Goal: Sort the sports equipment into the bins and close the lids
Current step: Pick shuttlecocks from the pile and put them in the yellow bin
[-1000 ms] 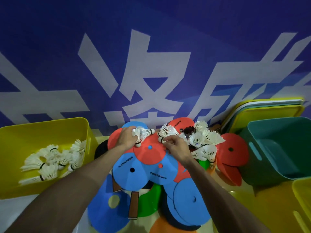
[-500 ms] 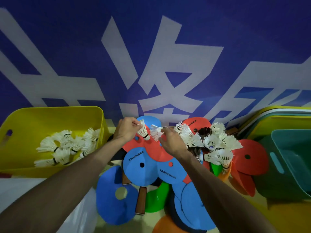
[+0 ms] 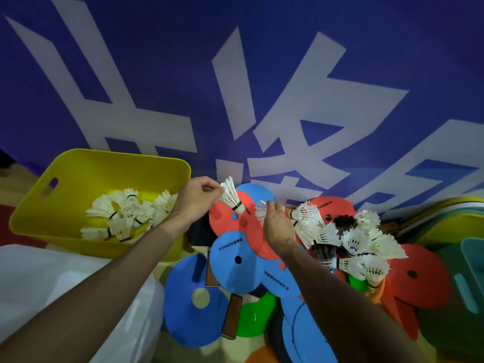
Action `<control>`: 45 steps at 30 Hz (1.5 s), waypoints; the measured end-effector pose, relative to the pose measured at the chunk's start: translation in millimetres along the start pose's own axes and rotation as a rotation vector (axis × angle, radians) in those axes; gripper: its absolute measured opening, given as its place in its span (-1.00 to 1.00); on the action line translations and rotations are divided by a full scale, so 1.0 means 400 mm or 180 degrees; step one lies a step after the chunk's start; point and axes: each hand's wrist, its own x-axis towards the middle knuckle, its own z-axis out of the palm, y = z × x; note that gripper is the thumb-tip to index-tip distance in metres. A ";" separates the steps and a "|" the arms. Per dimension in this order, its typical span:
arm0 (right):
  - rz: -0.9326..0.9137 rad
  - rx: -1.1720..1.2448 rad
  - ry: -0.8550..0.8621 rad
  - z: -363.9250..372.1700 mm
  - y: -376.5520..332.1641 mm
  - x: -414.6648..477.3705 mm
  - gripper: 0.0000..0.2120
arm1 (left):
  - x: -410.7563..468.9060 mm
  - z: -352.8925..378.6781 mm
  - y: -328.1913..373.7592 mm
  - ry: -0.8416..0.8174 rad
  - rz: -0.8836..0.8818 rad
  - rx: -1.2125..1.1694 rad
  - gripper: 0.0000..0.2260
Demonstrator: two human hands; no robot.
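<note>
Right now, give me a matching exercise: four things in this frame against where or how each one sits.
Things:
1. left hand
2. right hand
3. yellow bin
4. teal bin

States:
A. at the right edge, no shuttlecocks visible inside
B. pinches a shuttlecock by its feathers, cork end down
C. at the left, white shuttlecocks lying inside
D. grips white feathers above the red paddle

Pairs: 1-B, 2-D, 3-C, 4-A

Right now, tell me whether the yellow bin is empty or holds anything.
Partly filled. The yellow bin holds a loose heap of white shuttlecocks on its floor; much yellow wall shows above them, and no lid is on it.
</note>
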 end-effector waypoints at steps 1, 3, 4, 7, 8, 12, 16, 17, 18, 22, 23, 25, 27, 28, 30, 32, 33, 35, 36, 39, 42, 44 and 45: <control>-0.0003 0.0027 0.0039 -0.001 0.002 -0.002 -0.55 | -0.002 -0.009 -0.006 0.0038 -0.0004 -0.0045 -0.97; -0.0026 0.0164 0.0141 -0.006 0.010 0.002 -0.60 | -0.011 -0.026 -0.014 0.0058 -0.0024 -0.0144 -0.94; -0.0037 0.0249 0.0215 -0.014 0.013 0.006 -0.64 | -0.015 -0.032 -0.015 0.0053 -0.0032 -0.0190 -0.92; -0.0041 0.0757 0.0550 -0.047 0.018 0.013 -0.73 | -0.022 -0.046 -0.019 0.0072 -0.0062 -0.0304 -0.90; -0.0033 0.0961 0.0647 -0.061 0.017 0.009 -0.73 | -0.027 -0.052 -0.017 0.0088 -0.0060 -0.0323 -0.92; 0.0084 0.1744 0.0862 -0.115 0.001 -0.012 -0.76 | -0.050 -0.087 -0.002 0.0221 -0.0006 -0.0491 -0.95; 0.0275 0.2388 0.1063 -0.155 -0.053 -0.010 -0.79 | -0.070 -0.139 0.000 0.0368 0.0024 -0.0634 -0.95; 0.0289 0.2538 0.1097 -0.163 -0.075 -0.007 -0.79 | -0.073 -0.153 -0.004 0.0402 0.0029 -0.0640 -0.96; 0.0277 0.2676 0.1100 -0.171 -0.100 -0.006 -0.80 | -0.076 -0.168 -0.009 0.0451 0.0034 -0.0644 -0.96; 0.0072 0.3292 0.0830 -0.182 -0.225 0.000 -0.80 | -0.099 -0.228 -0.052 0.0774 -0.0009 -0.0624 -0.96; 0.0018 0.3341 0.0747 -0.178 -0.257 0.001 -0.80 | -0.104 -0.242 -0.068 0.0860 -0.0050 -0.0639 -0.96; -0.0030 0.3488 0.0478 -0.166 -0.315 0.000 -0.82 | -0.111 -0.271 -0.098 0.1057 -0.0153 -0.0675 -0.91; -0.0030 0.3749 0.0127 -0.152 -0.366 -0.006 -0.82 | -0.116 -0.299 -0.124 0.1227 -0.0228 -0.0650 -0.88; -0.0022 0.3822 -0.0016 -0.148 -0.387 -0.012 -0.82 | -0.119 -0.313 -0.135 0.1305 -0.0270 -0.0627 -0.90; -0.0012 0.3878 -0.0241 -0.131 -0.426 -0.016 -0.82 | -0.119 -0.344 -0.163 0.1450 -0.0372 -0.0582 -0.97; -0.0004 0.3830 -0.0398 -0.111 -0.453 -0.013 -0.84 | -0.115 -0.367 -0.187 0.1528 -0.0457 -0.0547 -0.92; 0.0013 0.3802 -0.0463 -0.102 -0.464 -0.009 -0.84 | -0.113 -0.375 -0.197 0.1551 -0.0483 -0.0525 -0.93; 0.0038 0.3808 -0.0605 -0.087 -0.481 -0.002 -0.84 | -0.110 -0.381 -0.210 0.1572 -0.0488 -0.0511 -0.96; 0.0023 0.3822 -0.0687 -0.083 -0.488 0.000 -0.85 | -0.109 -0.381 -0.215 0.1562 -0.0478 -0.0524 -0.96; -0.0107 0.3753 -0.0919 -0.074 -0.497 0.002 -0.87 | -0.105 -0.371 -0.217 0.1401 -0.0451 -0.0526 -0.88; -0.0224 0.3597 -0.1024 -0.073 -0.483 -0.004 -0.85 | -0.097 -0.351 -0.214 0.1222 -0.0408 -0.0485 -0.83; -0.0229 0.3537 -0.1025 -0.078 -0.461 -0.007 -0.85 | -0.091 -0.330 -0.205 0.1142 -0.0352 -0.0437 -0.84; -0.0235 0.3505 -0.1018 -0.081 -0.448 -0.008 -0.87 | -0.087 -0.316 -0.197 0.1095 -0.0325 -0.0408 -0.85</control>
